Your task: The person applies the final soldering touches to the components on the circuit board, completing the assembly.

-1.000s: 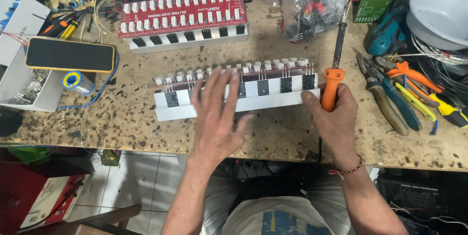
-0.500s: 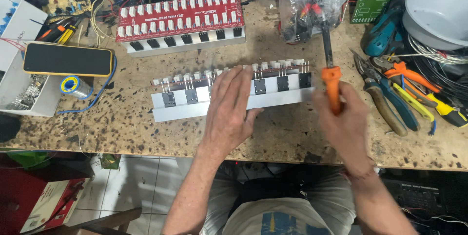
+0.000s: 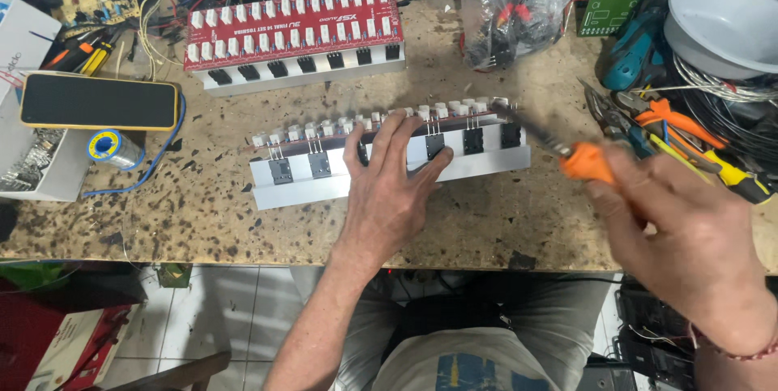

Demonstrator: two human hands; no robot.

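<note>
A long aluminium heatsink (image 3: 304,184) with black transistors and a red board edge of white parts lies across the worn bench. My left hand (image 3: 389,188) rests flat on its middle, fingers spread over the transistors. My right hand (image 3: 689,229) grips an orange-handled soldering iron (image 3: 583,160). The iron's metal tip (image 3: 506,111) points left at the heatsink's right end, near the last transistor.
A second red amplifier board on a heatsink (image 3: 292,34) lies further back. A phone in a yellow case (image 3: 97,102) and a solder spool (image 3: 109,148) sit at left. Pliers and cutters (image 3: 673,132), a plastic bag of parts (image 3: 519,10) and a grey bowl (image 3: 721,22) crowd the right.
My right hand swung the soldering iron from upright to a slant, its tip now lowered toward the heatsink's right end. My left hand stayed on the heatsink.
</note>
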